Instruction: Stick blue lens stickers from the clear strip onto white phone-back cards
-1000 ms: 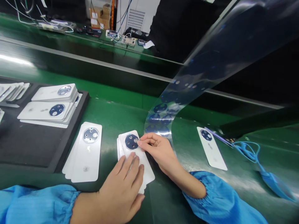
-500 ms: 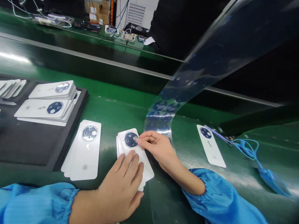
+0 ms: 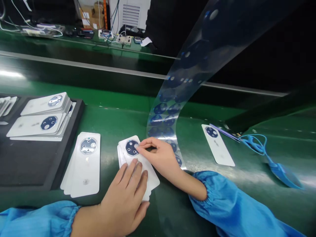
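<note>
1. We see the left hand [image 3: 124, 197] laid palm-down, fingers slightly spread, on a stack of white panels [image 3: 151, 179].
2. Just beyond, the right hand [image 3: 161, 156] has thumb and forefinger pinched together at the edge of the top panel's blue disc [image 3: 130, 148]; we cannot tell whether they grip it.
3. To the left we see 1 fanned pile [image 3: 86, 168] beside a black tray [image 3: 22, 161].
4. Farther off, a clear film strip [image 3: 160, 120] curves upward.
</note>
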`<state>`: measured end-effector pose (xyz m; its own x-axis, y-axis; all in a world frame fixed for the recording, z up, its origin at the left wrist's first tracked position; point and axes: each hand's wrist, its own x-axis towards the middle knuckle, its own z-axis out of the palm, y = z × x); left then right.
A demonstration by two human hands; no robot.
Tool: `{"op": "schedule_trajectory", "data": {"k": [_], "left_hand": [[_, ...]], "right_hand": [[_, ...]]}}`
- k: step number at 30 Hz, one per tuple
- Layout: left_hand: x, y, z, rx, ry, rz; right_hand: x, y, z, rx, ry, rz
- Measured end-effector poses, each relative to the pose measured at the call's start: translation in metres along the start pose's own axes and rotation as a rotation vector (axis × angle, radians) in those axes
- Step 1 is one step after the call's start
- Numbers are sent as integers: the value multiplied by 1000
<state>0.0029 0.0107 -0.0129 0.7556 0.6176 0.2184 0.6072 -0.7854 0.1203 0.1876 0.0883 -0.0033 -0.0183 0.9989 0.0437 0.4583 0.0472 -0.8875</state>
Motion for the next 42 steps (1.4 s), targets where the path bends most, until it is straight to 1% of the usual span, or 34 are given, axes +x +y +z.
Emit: {"op": "schedule_trajectory", "data": {"k": [2, 4, 5, 6, 7, 9, 11, 14, 17, 20, 23, 26, 28, 30, 34, 36, 38, 40, 42], "left_hand": [[0, 0, -1, 11, 23, 7], [1, -1, -2, 25, 40, 14], [1, -1, -2, 33, 45, 17], [1, -1, -3, 41, 49, 18], [1, -1, -3, 47, 50, 19], [1, -1, -3, 56, 46, 20], [0, -1, -3, 56, 39, 17], [0, -1, -2, 46, 33, 10], [-1, -1, -2, 45, 32, 9], [-1, 0, -2, 47, 23, 14], [-1, 0, -3, 41, -1, 14], [-2, 1, -2, 28, -33, 3], [-3, 3, -1, 20, -46, -8], [-5, 4, -1, 19, -23, -28], [-7, 6, -6, 51, 36, -31], [-9, 7, -8, 71, 38, -32], [-10, 9, -8, 88, 54, -69], [-13, 11, -6, 95, 101, -110], [-16, 12, -4, 97, 155, -107]], "right_hand": [[-4, 2, 3, -240, 73, -304], [-7, 3, 4, -492, 103, -588], [-8, 2, 3, -605, 103, -673], [-8, 1, 3, -707, 102, -710], [-6, -1, 1, -794, 108, -710], [-2, -2, -3, -902, 148, -655], [2, -1, -6, -896, 146, -615], [4, 4, -7, -801, -9, -614], [-1, 7, -3, -854, -164, -553], [-5, 8, -2, -926, -217, -475], [-5, 6, -7, -954, -228, -428], [-3, 4, -15, -938, -279, -435], [-2, 1, -19, -906, -363, -453], [0, -2, -19, -894, -414, -448], [14, -4, -8, -877, -336, -418], [23, -2, 0, -815, -298, -421], [27, -1, 1, -711, -268, -451], [27, -7, -8, -600, -190, -417], [27, -25, -25, -520, -1, -287]]}}
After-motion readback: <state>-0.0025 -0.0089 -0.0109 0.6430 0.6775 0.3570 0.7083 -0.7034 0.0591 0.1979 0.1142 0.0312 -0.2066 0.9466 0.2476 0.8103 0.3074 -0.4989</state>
